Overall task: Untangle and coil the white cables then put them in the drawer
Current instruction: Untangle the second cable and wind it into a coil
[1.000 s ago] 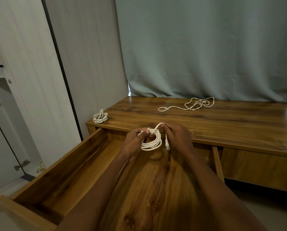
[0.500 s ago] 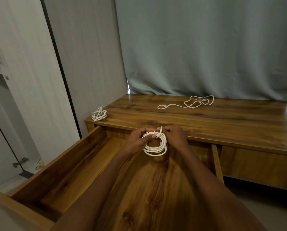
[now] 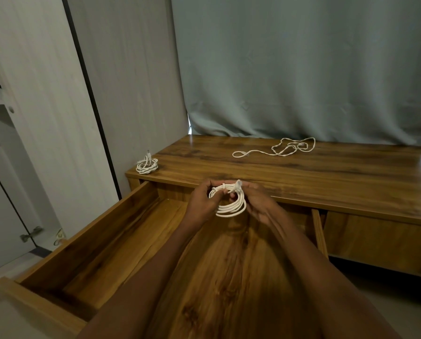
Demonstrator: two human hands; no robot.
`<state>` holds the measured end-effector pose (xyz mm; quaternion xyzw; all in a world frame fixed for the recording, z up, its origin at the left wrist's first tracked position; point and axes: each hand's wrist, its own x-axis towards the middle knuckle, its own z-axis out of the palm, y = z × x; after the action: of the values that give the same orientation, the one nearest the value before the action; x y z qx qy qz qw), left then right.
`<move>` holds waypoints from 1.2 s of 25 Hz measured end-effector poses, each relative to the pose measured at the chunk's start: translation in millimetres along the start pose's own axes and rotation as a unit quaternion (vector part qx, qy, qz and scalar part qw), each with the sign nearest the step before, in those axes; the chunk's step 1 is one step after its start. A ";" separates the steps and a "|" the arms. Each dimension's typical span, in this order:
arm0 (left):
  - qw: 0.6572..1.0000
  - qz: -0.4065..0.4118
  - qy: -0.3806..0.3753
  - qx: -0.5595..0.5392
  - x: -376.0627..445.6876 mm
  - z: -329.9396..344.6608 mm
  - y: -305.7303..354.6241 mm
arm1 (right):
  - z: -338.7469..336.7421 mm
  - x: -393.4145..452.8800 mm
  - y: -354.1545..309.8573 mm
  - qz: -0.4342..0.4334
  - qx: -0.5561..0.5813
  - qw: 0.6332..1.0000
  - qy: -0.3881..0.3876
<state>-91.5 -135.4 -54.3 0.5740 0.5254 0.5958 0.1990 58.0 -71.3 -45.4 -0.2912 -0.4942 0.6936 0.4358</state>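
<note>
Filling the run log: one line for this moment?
step: coiling | left hand + right hand: grip coil over drawer | loose cable: desk

The right hand (image 3: 258,204) blurs at its fingers; the coiled cable (image 3: 230,206) hides partly behind both grips. Bench (image 3: 351,172) cut off at 3 o'clock.

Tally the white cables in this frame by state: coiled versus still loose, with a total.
Coiled cables: 2, the held coil in the left hand and right hand, and the corner coil on the desk top
Loose cable: 1
Total: 3
</note>
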 end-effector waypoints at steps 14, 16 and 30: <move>0.997 -0.034 0.052 0.054 4.3 -5.3 -5.4 | 10.6 -7.8 6.4 -0.177 -0.256 0.950 0.024; 0.998 -0.028 0.029 0.054 6.3 -7.3 -5.0 | 9.3 -5.1 8.4 -0.202 -0.272 0.939 0.051; 0.968 0.127 -0.066 0.207 -9.6 3.6 13.0 | -2.9 -6.3 -11.3 0.014 -0.012 0.988 0.156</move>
<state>-80.9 -146.8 -48.5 0.7027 0.5457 0.4553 0.0327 66.9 -74.2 -35.9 -0.4077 -0.4243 0.6399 0.4942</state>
